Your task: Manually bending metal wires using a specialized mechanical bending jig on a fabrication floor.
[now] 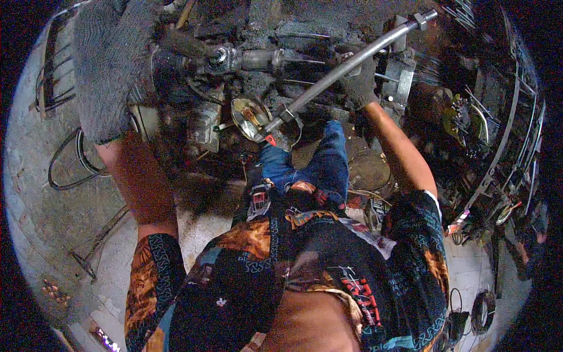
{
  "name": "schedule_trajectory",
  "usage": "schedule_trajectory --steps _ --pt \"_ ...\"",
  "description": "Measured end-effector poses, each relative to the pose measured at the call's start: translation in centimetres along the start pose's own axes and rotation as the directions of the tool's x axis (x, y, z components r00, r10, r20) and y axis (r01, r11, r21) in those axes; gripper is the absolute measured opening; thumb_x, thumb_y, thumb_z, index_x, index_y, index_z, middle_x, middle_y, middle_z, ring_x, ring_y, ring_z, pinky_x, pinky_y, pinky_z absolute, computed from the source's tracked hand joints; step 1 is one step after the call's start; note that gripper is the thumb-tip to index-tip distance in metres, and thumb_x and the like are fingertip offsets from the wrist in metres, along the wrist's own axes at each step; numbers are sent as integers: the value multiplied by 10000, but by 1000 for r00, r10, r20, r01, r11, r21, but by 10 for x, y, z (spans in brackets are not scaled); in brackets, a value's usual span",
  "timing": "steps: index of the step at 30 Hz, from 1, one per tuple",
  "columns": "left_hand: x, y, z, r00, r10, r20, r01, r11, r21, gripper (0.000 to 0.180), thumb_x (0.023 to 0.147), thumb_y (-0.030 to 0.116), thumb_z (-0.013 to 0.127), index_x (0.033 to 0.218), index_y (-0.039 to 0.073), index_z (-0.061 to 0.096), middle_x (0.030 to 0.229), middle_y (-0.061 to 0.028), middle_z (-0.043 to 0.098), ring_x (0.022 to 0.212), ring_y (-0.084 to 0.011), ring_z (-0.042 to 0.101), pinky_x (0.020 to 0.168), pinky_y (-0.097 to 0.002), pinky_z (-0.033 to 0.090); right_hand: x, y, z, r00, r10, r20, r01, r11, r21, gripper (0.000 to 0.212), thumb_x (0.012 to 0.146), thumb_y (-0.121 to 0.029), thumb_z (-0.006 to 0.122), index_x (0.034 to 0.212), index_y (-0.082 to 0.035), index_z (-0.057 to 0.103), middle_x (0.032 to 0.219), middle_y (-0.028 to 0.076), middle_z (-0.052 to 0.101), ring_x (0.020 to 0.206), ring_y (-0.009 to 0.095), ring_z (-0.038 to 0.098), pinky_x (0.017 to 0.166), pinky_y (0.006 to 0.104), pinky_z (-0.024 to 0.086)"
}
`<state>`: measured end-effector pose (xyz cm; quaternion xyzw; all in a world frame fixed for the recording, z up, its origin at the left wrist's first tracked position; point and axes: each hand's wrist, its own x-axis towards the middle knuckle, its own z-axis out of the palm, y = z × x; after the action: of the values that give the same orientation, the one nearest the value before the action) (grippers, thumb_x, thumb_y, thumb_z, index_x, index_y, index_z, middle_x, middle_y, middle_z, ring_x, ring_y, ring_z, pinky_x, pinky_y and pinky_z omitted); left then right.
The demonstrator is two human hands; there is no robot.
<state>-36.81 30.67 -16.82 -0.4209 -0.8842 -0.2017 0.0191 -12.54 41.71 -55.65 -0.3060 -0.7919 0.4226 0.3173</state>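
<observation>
My left hand (114,64), in a grey knitted glove, reaches forward at the upper left, beside the dark machine. Its fingers are hidden or lost in blur and shadow. My right hand (359,85), in a dark dirty glove, is under the middle of a long bright metal rod (340,71). The rod crosses over the glove, and the fingers are too dark to make out. A nut (420,22) sits near the rod's far end, another nut (286,115) near its threaded lower end. A round glossy lamp-like part (251,119) is beside that lower end.
Between my hands stretches a greasy machine with a metal shaft (258,59). A pale block (400,79) stands right of my right hand. Thin rods and long bars (509,129) line the right side. A black cable loop (76,164) lies on the floor at left.
</observation>
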Motion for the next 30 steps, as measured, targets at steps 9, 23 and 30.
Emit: schedule_trajectory --steps 9,23,30 --pt "11 -8 -13 990 -121 77 124 992 -33 267 1026 211 619 938 -24 709 840 -84 699 715 -159 653 615 -322 494 15 -42 -17 972 118 203 -132 990 55 417 883 -271 702 1209 -22 622 1128 231 663 1058 438 626 958 494 511" --pt "37 -113 -20 955 -243 171 297 783 -547 288 1038 214 603 1029 -49 719 925 -121 739 876 -162 660 800 -347 514 12 -38 5 989 96 110 -101 994 42 324 902 -268 664 1149 -59 652 1126 239 657 1070 466 629 944 507 519" --pt "4 -38 0 998 57 -22 -60 982 -181 318 1048 228 578 985 -63 687 838 -126 706 802 -167 633 735 -355 495 4 -6 4 988 113 107 -123 988 91 277 820 -198 772 1036 -57 671 955 97 683 909 258 652 842 396 532"
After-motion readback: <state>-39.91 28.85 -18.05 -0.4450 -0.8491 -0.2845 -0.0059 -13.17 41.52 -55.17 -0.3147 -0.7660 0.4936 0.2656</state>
